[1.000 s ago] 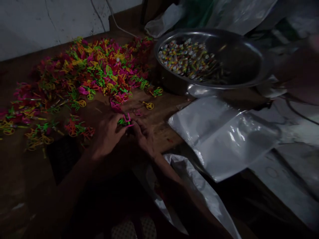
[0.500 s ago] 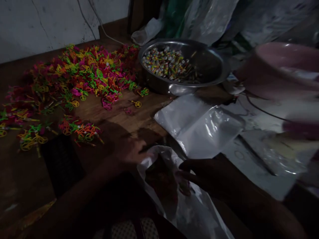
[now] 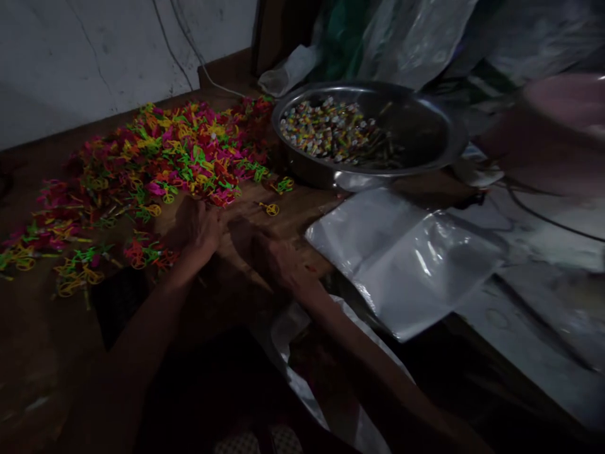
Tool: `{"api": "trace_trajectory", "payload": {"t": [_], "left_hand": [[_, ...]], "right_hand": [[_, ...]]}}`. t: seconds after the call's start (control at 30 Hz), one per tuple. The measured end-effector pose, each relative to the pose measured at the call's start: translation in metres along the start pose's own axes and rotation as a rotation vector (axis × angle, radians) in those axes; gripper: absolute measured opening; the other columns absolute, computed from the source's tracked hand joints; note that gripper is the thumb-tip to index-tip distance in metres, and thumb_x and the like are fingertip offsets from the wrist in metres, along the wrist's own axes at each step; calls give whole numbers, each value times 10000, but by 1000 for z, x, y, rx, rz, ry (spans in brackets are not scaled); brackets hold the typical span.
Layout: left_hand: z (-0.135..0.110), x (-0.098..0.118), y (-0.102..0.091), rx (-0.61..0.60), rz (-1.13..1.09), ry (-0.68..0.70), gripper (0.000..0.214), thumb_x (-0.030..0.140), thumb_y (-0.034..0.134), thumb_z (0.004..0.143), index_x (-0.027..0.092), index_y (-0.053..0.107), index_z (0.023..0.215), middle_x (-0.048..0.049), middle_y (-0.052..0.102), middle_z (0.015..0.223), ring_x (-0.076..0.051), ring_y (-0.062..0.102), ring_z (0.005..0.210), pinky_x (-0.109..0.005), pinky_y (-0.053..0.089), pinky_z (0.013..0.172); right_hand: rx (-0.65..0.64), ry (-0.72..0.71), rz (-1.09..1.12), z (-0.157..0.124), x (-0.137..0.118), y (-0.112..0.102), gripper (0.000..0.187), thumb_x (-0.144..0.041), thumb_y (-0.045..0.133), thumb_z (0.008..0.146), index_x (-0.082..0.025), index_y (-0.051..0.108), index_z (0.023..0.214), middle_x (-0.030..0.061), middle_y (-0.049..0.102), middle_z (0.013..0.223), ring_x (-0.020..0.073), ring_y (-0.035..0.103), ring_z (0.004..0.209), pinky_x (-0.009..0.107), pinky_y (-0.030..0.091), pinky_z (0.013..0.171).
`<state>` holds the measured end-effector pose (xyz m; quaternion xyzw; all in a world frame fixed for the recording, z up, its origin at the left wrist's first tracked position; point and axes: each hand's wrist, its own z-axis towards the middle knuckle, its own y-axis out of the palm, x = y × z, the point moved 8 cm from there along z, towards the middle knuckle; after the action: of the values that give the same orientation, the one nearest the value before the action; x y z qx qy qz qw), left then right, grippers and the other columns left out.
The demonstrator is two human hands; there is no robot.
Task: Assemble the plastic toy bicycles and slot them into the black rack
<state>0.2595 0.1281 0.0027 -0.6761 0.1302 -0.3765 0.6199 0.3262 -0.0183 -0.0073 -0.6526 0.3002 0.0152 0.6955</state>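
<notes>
A wide heap of small bright plastic pieces (image 3: 165, 157), pink, green, yellow and orange, covers the dark wooden table (image 3: 42, 340). My left hand (image 3: 196, 224) rests at the near edge of the heap, fingers reaching toward the pieces. My right hand (image 3: 265, 249) lies beside it on bare wood, fingers stretched toward the heap. Both hands are dark and partly in shadow; I see nothing held in either. A clear plastic bag (image 3: 302, 353) hangs open below my right forearm at the table's front edge.
A steel bowl (image 3: 425, 157) with several small multicoloured items stands at the back right. Clear plastic bags (image 3: 401, 252) lie flat to the right. A blurred pink shape (image 3: 562, 107) sits at far right. A white wall (image 3: 70, 57) with a cable runs behind.
Both hands have come up from the open bag at the table's front edge and reached forward to the near edge of the coloured heap. The camera view shifted slightly.
</notes>
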Motion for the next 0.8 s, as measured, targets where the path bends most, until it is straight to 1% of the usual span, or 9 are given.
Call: {"api": "trace_trajectory", "payload": {"t": [0.1, 0.2, 0.27, 0.33, 0.4, 0.53, 0.6, 0.7, 0.8], "left_hand": [[6, -7, -1, -14, -48, -24, 256, 108, 518, 876, 131, 698, 1058, -155, 665, 1136, -284, 629, 1071, -360, 476, 929], [6, -12, -13, -33, -86, -24, 166, 99, 562, 842, 148, 713, 891, -93, 707, 898, -236, 659, 930, -307, 481, 848], [2, -17, -22, -38, -290, -86, 119, 112, 592, 835, 146, 696, 790, -58, 688, 782, -198, 658, 805, -285, 486, 778], [-9, -25, -20, -78, -724, -236, 109, 107, 602, 838, 140, 671, 760, -24, 664, 724, -154, 638, 689, -277, 501, 731], [-23, -24, -11, -165, -1111, -370, 99, 85, 594, 844, 130, 657, 781, -14, 666, 718, -134, 631, 620, -295, 534, 710], [-47, -11, -4, -303, -1277, -422, 111, 59, 567, 856, 109, 657, 813, -48, 699, 736, -149, 680, 620, -329, 578, 708], [-54, -7, -4, -325, -1319, -433, 118, 55, 559, 862, 110, 652, 815, -51, 706, 738, -150, 694, 622, -323, 584, 705], [-63, 0, -3, -368, -1412, -415, 113, 49, 569, 859, 108, 657, 821, -53, 715, 754, -160, 713, 634, -312, 590, 685], [-73, 14, 4, -417, -1509, -353, 80, 56, 612, 845, 102, 677, 832, -59, 727, 800, -165, 724, 651, -288, 588, 650]], "right_hand": [[-85, -16, 124, -73, 32, -17, 304, -187, 460, 943, -170, 705, 1122, 113, 761, 1041, 221, 723, 909, 301, 545, 783], [-197, 84, 141, -140, 64, -39, 248, -356, 527, 938, -280, 746, 1028, 15, 771, 774, 188, 718, 644, 264, 498, 536], [-91, 187, -8, -153, 79, -63, 234, -461, 590, 888, -293, 752, 892, 21, 747, 700, 204, 674, 541, 280, 415, 440], [42, 204, -128, -133, 76, -81, 280, -488, 557, 903, -275, 737, 874, 62, 758, 789, 242, 694, 636, 309, 440, 497], [112, 158, -158, -84, 64, -79, 320, -416, 469, 953, -245, 737, 915, 101, 756, 873, 270, 703, 770, 341, 487, 611], [266, 55, -168, 29, 37, -48, 430, -221, 410, 950, -113, 592, 1324, 220, 656, 1267, 331, 608, 1104, 421, 481, 870], [257, 104, -138, 59, 35, -26, 412, -204, 394, 959, -90, 604, 1295, 244, 635, 1274, 329, 582, 1117, 424, 470, 885], [231, 72, -84, 49, 34, -14, 380, -238, 388, 981, -106, 655, 1216, 231, 659, 1188, 291, 623, 1012, 374, 481, 825], [106, 42, 3, -9, 38, -27, 325, -254, 436, 950, -135, 721, 1052, 179, 714, 1007, 269, 664, 878, 348, 492, 749]]}}
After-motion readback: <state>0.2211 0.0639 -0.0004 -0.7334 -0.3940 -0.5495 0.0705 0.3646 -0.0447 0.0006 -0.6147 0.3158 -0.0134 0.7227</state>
